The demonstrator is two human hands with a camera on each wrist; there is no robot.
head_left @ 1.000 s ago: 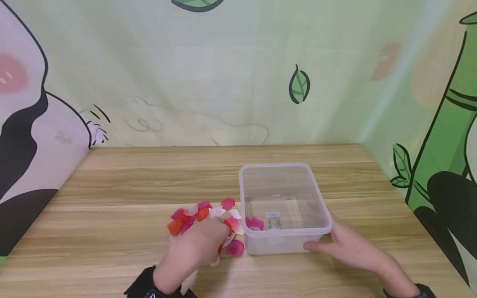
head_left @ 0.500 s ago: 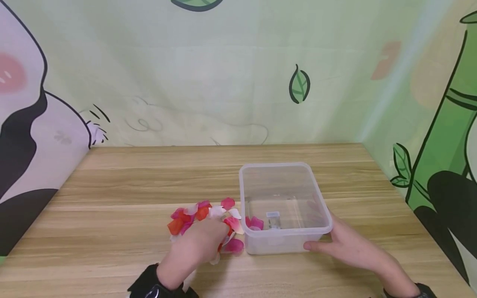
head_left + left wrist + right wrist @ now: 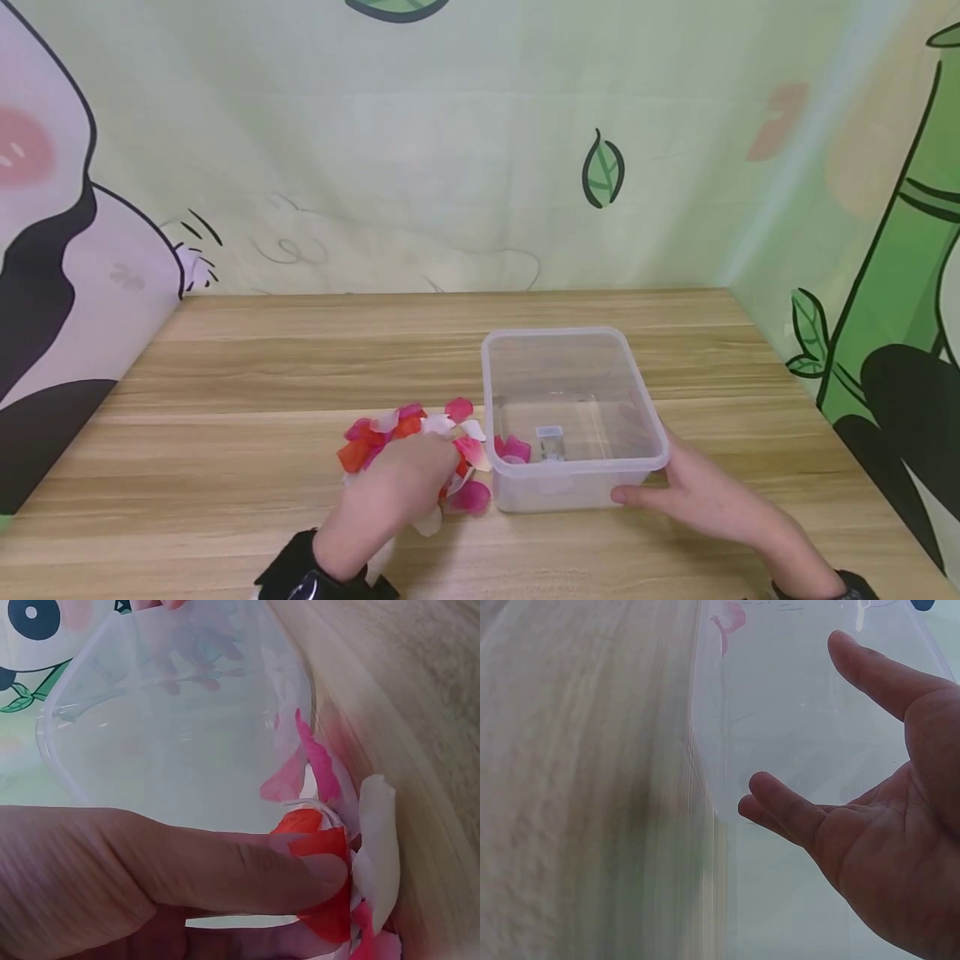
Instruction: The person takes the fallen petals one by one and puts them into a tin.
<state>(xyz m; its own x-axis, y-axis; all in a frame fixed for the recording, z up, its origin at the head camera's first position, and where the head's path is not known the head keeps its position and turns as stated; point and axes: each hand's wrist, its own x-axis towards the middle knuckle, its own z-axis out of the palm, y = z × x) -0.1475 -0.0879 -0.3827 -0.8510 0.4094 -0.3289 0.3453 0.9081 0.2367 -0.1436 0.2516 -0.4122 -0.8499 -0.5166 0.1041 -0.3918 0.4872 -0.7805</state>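
Note:
Loose petals (image 3: 363, 440) in red, pink and white lie in a low heap on the wooden table. My left hand (image 3: 408, 479) reaches down into them from the front. Its thumb and fingers pinch a red petal (image 3: 328, 924), as the left wrist view shows; the fingertips are partly hidden. Just right of the heap stands a clear plastic box (image 3: 577, 467), upright and lidless. A few pink petals (image 3: 517, 448) show at its left side. My right hand (image 3: 697, 492) rests against the box's front right corner, thumb on the front wall, fingers extended along the right side.
The wooden tabletop (image 3: 285, 350) runs back to a printed cloth backdrop (image 3: 465, 150) with leaf and panda drawings. More backdrop closes off the left and right sides. A small pale rectangle (image 3: 550, 432) shows in the box.
My left hand stays low in the petals and shifts only slightly. A white petal near its front edge has moved a little. The box and right hand stay in place.

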